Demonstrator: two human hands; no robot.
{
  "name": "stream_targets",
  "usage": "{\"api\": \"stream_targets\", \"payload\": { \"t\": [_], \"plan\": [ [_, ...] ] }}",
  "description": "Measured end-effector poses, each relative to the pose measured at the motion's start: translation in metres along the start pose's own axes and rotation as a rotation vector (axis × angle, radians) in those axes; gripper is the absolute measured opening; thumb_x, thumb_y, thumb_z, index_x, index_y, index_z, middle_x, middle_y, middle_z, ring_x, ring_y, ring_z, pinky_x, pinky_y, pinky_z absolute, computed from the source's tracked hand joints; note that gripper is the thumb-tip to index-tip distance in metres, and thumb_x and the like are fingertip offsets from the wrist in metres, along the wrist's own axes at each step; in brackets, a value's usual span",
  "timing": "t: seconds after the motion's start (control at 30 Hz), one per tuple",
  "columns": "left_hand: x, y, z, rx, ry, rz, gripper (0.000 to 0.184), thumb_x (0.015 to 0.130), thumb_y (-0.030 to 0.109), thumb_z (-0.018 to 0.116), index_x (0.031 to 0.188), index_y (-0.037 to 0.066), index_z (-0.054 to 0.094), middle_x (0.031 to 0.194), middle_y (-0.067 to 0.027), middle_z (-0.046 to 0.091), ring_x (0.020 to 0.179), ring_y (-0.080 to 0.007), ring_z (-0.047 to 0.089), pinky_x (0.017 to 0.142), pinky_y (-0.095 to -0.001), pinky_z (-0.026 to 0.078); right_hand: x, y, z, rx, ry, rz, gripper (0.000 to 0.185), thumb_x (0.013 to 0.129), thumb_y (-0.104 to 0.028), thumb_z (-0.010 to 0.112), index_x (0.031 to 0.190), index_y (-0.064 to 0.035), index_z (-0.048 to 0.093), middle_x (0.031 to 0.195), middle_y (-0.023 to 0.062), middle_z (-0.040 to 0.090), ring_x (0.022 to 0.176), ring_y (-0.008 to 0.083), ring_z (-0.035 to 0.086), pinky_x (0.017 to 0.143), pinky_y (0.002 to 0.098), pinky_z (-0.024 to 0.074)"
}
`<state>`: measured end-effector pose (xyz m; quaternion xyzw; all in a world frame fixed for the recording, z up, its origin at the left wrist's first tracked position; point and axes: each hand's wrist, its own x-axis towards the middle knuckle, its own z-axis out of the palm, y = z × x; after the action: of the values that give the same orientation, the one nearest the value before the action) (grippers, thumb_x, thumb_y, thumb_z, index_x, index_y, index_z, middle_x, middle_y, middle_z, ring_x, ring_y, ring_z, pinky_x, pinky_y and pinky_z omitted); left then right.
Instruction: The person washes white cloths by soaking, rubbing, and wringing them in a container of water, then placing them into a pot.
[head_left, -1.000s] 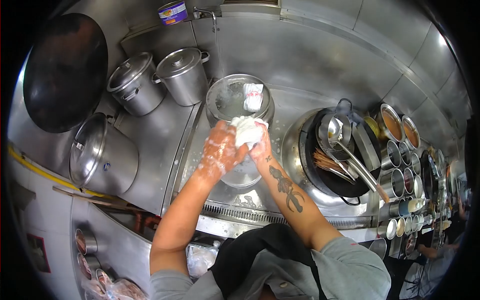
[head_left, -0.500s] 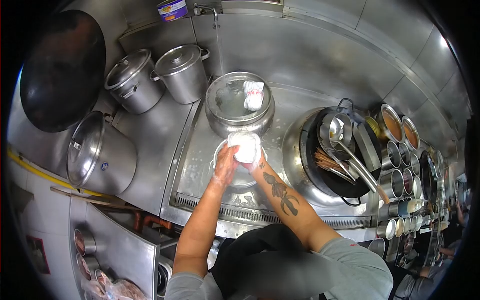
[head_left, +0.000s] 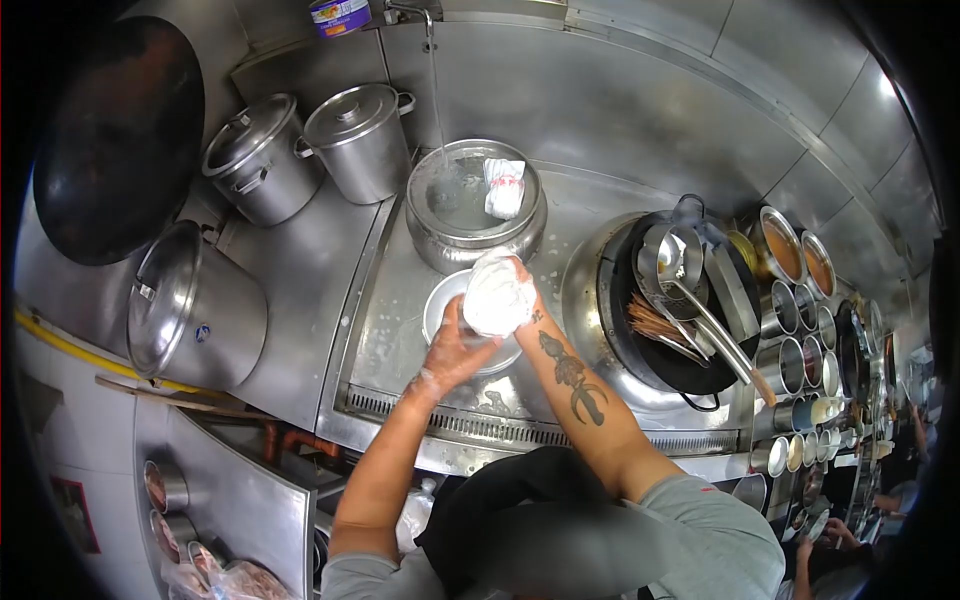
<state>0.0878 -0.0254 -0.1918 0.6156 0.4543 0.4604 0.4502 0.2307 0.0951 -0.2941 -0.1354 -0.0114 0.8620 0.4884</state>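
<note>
A wet white cloth (head_left: 497, 297), bunched and soapy, rests in my right hand (head_left: 523, 284), which is mostly hidden behind it. My left hand (head_left: 458, 347) is at the cloth's lower left with fingers and thumb spread. Whether its fingertips touch the cloth I cannot tell. Beneath both hands stands a white basin (head_left: 436, 312), partly covered by them. Just beyond is a round metal pot (head_left: 480, 240) of water, with a folded white cloth with red lettering (head_left: 504, 189) at its right side.
A thin stream runs from the tap (head_left: 430, 40) into the pot. On the right, a black wok (head_left: 690, 375) holds a ladle (head_left: 715, 335), a strainer and a bamboo brush. Lidded stockpots (head_left: 365, 150) stand at left. Several seasoning containers (head_left: 790, 365) line the far right, where another person's hands show.
My left hand has come off the cloth, moving down with its fingers spreading. The cloth has shifted slightly right and looks looser, still in my right hand.
</note>
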Motion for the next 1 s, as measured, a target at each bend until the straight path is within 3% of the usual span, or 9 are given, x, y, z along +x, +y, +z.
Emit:
{"api": "stream_targets", "payload": {
  "t": [0.03, 0.13, 0.3, 0.4, 0.43, 0.5, 0.7, 0.83, 1.0],
  "plan": [
    [0.000, 0.007, -0.003, 0.459, 0.061, 0.268, 0.077, 0.073, 0.016, 0.071, 0.136, 0.000, 0.031, 0.137, -0.0267, 0.035, 0.125, -0.0395, 0.039, 0.100, -0.0489, 0.037, -0.012, 0.001, 0.015, -0.053, 0.107, -0.012, 0.036, 0.088, -0.038, 0.053, 0.101, -0.0060, 0.061, 0.089, 0.0099, 0.065, 0.080, 0.0242, 0.063, 0.073, 0.0363, 0.0532],
    [0.013, 0.031, -0.016, 0.930, -0.055, 0.478, 0.100, 0.054, 0.009, 0.081, 0.139, 0.003, 0.028, 0.142, -0.0277, 0.025, 0.132, -0.0399, 0.029, 0.106, -0.0491, 0.027, -0.032, 0.012, 0.044, -0.127, 0.092, 0.082, 0.037, 0.087, -0.039, 0.053, 0.104, -0.0067, 0.061, 0.090, 0.0091, 0.065, 0.083, 0.0238, 0.062, 0.075, 0.0371, 0.0526],
    [0.027, 0.051, -0.009, 1.096, -0.390, 0.948, 0.040, 0.070, 0.004, 0.064, 0.110, 0.009, 0.057, 0.138, -0.0144, 0.041, 0.131, -0.0338, 0.035, 0.108, -0.0472, 0.029, -0.021, 0.026, 0.021, -0.350, -0.030, -0.066, 0.030, 0.088, -0.037, 0.052, 0.095, -0.0089, 0.060, 0.088, 0.0091, 0.064, 0.082, 0.0230, 0.062, 0.074, 0.0363, 0.0520],
    [0.040, 0.041, -0.015, 0.943, -0.508, 0.906, 0.036, 0.067, 0.005, 0.068, 0.102, 0.009, 0.059, 0.125, -0.0127, 0.052, 0.124, -0.0334, 0.043, 0.103, -0.0436, 0.037, -0.042, 0.020, 0.053, -0.372, 0.056, 0.025, 0.028, 0.090, -0.035, 0.048, 0.091, -0.0093, 0.059, 0.082, 0.0086, 0.062, 0.078, 0.0215, 0.062, 0.071, 0.0355, 0.0525],
    [0.045, 0.037, -0.015, 0.770, -0.397, 0.891, 0.035, 0.069, 0.005, 0.069, 0.102, 0.009, 0.059, 0.121, -0.0120, 0.054, 0.120, -0.0321, 0.047, 0.100, -0.0428, 0.040, -0.033, 0.014, 0.046, -0.236, 0.040, 0.171, 0.027, 0.090, -0.032, 0.047, 0.092, -0.0080, 0.059, 0.079, 0.0079, 0.062, 0.075, 0.0202, 0.063, 0.070, 0.0342, 0.0528],
    [0.053, 0.027, -0.014, 0.424, -0.179, 0.841, 0.035, 0.071, 0.005, 0.070, 0.103, 0.008, 0.058, 0.113, -0.0107, 0.057, 0.111, -0.0294, 0.054, 0.094, -0.0411, 0.045, -0.023, 0.011, 0.034, -0.186, -0.042, -0.018, 0.026, 0.090, -0.031, 0.049, 0.093, -0.0066, 0.059, 0.082, 0.0077, 0.063, 0.076, 0.0205, 0.063, 0.071, 0.0343, 0.0529],
    [0.069, -0.012, 0.006, -0.920, 0.587, -0.128, 0.021, 0.082, 0.010, 0.068, 0.098, 0.004, 0.057, 0.098, -0.0089, 0.060, 0.091, -0.0196, 0.060, 0.078, -0.0327, 0.052, -0.023, 0.031, 0.088, -0.234, 0.295, -0.477, 0.022, 0.084, -0.015, 0.058, 0.099, 0.0007, 0.059, 0.088, 0.0104, 0.063, 0.078, 0.0228, 0.064, 0.070, 0.0345, 0.0550],
    [0.072, -0.025, 0.020, -1.297, 0.514, -0.248, 0.027, 0.084, 0.016, 0.067, 0.106, 0.003, 0.058, 0.095, -0.0076, 0.062, 0.089, -0.0207, 0.061, 0.078, -0.0337, 0.052, -0.037, 0.031, 0.096, -0.431, 0.365, -0.570, 0.033, 0.081, -0.003, 0.056, 0.113, -0.0053, 0.048, 0.097, 0.0102, 0.058, 0.082, 0.0233, 0.062, 0.070, 0.0323, 0.0539],
    [0.077, -0.028, 0.022, -1.431, 0.330, -0.351, 0.030, 0.087, 0.027, 0.061, 0.104, 0.003, 0.059, 0.100, -0.0084, 0.063, 0.094, -0.0217, 0.061, 0.088, -0.0353, 0.048, -0.049, 0.023, 0.098, -1.236, 0.002, -1.026, 0.035, 0.074, -0.002, 0.064, 0.106, -0.0056, 0.052, 0.100, 0.0080, 0.059, 0.088, 0.0211, 0.059, 0.080, 0.0310, 0.0480]
  ]
}}
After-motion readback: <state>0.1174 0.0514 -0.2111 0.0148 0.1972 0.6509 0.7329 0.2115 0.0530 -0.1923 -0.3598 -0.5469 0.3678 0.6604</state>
